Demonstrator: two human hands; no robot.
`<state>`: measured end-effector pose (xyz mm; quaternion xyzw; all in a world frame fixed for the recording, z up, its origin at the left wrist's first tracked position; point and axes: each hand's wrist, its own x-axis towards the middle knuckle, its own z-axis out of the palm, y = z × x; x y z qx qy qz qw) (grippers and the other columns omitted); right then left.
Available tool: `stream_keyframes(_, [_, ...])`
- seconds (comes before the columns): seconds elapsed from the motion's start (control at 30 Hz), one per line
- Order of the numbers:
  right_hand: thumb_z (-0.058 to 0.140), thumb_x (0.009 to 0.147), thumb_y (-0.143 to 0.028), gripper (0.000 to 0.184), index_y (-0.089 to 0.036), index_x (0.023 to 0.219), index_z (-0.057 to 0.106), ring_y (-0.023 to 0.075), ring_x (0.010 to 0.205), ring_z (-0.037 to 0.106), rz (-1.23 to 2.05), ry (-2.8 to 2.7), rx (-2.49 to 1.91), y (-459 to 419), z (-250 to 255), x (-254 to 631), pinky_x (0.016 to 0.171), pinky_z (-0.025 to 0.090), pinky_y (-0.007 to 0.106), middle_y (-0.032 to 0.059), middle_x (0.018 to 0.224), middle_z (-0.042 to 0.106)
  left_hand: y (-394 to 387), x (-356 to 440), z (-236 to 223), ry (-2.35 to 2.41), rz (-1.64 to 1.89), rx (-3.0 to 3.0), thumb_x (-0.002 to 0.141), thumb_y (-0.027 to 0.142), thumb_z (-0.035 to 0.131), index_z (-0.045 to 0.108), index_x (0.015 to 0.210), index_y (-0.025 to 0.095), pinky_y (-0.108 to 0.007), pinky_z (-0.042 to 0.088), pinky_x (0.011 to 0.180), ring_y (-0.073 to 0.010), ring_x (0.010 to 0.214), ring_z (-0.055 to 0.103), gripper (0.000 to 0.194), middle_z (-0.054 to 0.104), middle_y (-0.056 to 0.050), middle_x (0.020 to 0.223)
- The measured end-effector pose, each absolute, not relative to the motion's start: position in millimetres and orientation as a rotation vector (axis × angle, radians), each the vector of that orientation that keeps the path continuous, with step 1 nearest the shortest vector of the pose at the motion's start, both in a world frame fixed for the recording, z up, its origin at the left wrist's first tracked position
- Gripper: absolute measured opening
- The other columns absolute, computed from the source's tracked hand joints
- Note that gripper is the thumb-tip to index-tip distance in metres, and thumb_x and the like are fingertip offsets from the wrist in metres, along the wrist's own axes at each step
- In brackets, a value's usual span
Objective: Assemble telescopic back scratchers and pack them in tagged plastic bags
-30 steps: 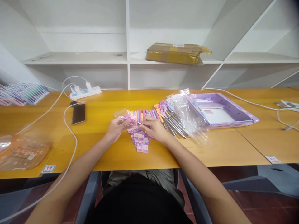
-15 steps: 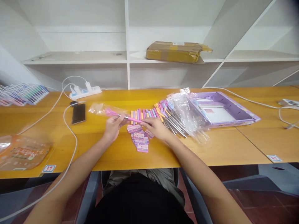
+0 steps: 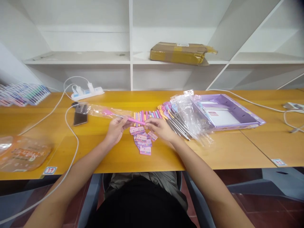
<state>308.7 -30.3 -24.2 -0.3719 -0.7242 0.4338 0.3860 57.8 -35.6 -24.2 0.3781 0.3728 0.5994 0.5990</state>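
My left hand (image 3: 117, 129) is closed around a pink stick (image 3: 136, 121), which looks like a back scratcher, near where its metal shaft meets the handle. Its wide pink head (image 3: 108, 111) lies inside a long clear plastic bag (image 3: 93, 110) reaching left over the phone. At the handle's right end, my right hand (image 3: 158, 127) pinches the tip with thumb and fingers. Beneath lie small printed cards (image 3: 142, 138) in a loose pile. Behind the hands is a row of coloured handles (image 3: 142, 114). Several metal-shafted pieces with coloured heads (image 3: 174, 118) are heaped to the right.
Clear bags (image 3: 192, 115) lie beside a purple tray box (image 3: 247, 117). A phone (image 3: 80, 118), a white power strip (image 3: 87, 93) with cables, and an orange-printed bag (image 3: 26, 153) are on the left. A taped carton (image 3: 178, 53) sits on the shelf behind.
The clear bag and pink head have shifted left, so the bag now overlaps the phone. My right hand has slid slightly right along the handle.
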Motion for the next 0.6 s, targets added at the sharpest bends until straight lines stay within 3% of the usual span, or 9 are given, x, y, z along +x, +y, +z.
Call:
stream_keyframes(0.17, [0.073, 0.096, -0.049, 0.029, -0.021, 0.096, 0.072, 0.0149, 0.071, 0.059, 1.014, -1.854, -0.927, -30.3, -31.5, 300.9, 0.067, 0.047, 0.028, 0.0008, 0.082, 0.07, -42.3, 61.7, -33.8, 0.811, 1.245, 1.023, 0.079, 0.049, 0.094, 0.083, 0.099, 0.013, -0.034, 0.064, 0.087, -0.0208, 0.088, 0.08, 0.042, 0.084, -0.011, 0.097])
stream_keyframes(0.3, [0.072, 0.097, -0.047, 0.027, -0.021, 0.098, 0.07, 0.0148, 0.071, 0.059, 0.96, -1.919, -0.947, -35.4, -34.3, 293.3, 0.065, 0.046, 0.027, 0.0017, 0.087, 0.071, -49.7, 69.9, -41.9, 0.814, 1.066, 1.117, 0.077, 0.052, 0.094, 0.082, 0.095, 0.012, -0.039, 0.064, 0.085, -0.0239, 0.084, 0.079, 0.045, 0.083, -0.011, 0.092])
stream_keyframes(0.43, [0.069, 0.101, -0.045, 0.024, -0.021, 0.101, 0.068, 0.0166, 0.077, 0.063, 0.94, -1.96, -0.925, -39.5, -33.6, 290.3, 0.069, 0.049, 0.029, 0.0017, 0.088, 0.069, -53.1, 75.1, -43.6, 0.861, 1.045, 1.137, 0.074, 0.052, 0.095, 0.082, 0.095, 0.014, -0.037, 0.063, 0.083, -0.0214, 0.082, 0.076, 0.046, 0.082, -0.008, 0.09])
stream_keyframes(0.6, [0.045, 0.113, -0.042, 0.029, -0.024, 0.13, 0.059, 0.0122, 0.061, 0.055, 1.059, -1.843, -0.844, -37.0, -35.2, 296.2, 0.06, 0.048, 0.028, -0.0005, 0.09, 0.062, -48.4, 68.2, -35.3, 0.888, 1.136, 1.131, 0.078, 0.051, 0.091, 0.079, 0.091, 0.015, -0.028, 0.056, 0.07, -0.0157, 0.073, 0.069, 0.041, 0.078, -0.006, 0.085])
